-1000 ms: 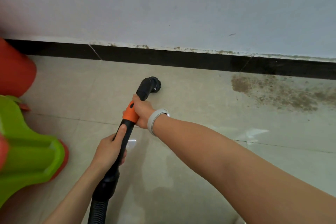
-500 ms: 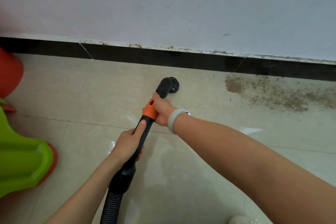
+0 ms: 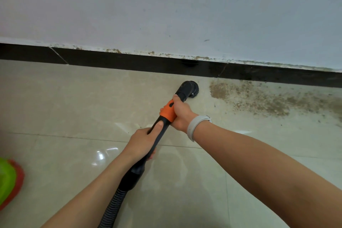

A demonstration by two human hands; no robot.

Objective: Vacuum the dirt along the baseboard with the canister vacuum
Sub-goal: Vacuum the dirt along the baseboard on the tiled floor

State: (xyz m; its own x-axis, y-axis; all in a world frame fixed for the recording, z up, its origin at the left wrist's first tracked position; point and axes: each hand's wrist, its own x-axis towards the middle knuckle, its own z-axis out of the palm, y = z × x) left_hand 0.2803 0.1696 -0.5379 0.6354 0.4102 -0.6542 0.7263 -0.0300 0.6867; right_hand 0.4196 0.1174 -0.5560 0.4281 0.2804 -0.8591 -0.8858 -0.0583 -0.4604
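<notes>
I hold a black vacuum wand (image 3: 160,129) with an orange collar (image 3: 168,110) in both hands. My right hand (image 3: 182,114), with a grey wristband, grips just ahead of the collar. My left hand (image 3: 142,141) grips the wand lower down, thumb along its top. The round brush nozzle (image 3: 188,89) rests on the beige tile, just left of a brown dirt patch (image 3: 259,100). The dirt spreads rightward along the black baseboard (image 3: 129,64). A ribbed black hose (image 3: 112,207) runs off the bottom edge. The canister is out of view.
A white scuffed wall (image 3: 166,9) rises above the baseboard. A green and red plastic object (image 3: 9,181) sits at the lower left edge. Glossy beige tiles (image 3: 64,102) spread to the left of the nozzle.
The nozzle and both hands have moved right along the baseboard, closing on the dirt patch. The green and red objects have slid toward the left edge of view.
</notes>
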